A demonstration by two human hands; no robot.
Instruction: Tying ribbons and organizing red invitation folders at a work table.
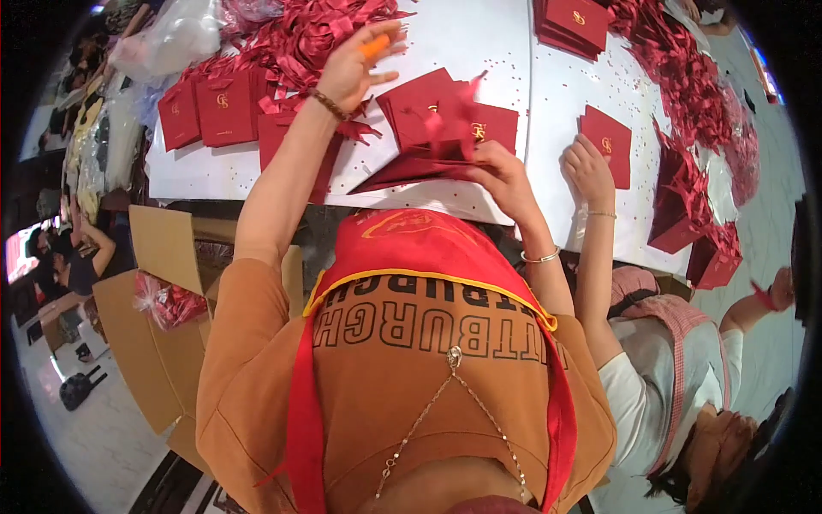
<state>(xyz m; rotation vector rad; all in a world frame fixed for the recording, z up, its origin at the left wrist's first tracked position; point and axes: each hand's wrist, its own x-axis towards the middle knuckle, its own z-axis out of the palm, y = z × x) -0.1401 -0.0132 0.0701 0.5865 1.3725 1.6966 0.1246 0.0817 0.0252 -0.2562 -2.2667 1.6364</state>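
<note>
By the glossy ribbon heap (pixel 301 44), the left hand (pixel 351 75) is splaying wide; the right hand (pixel 507 178) is seemingly pinching a flat bag (pixel 413 171).

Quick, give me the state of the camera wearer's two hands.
Left hand: open, fingers spread, nothing seen in it.
Right hand: closed, holding the edge of a red bag.

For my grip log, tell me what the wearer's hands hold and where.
The right hand appears to pinch a dark-red bag by its right end; the open left hand shows nothing held.
</note>
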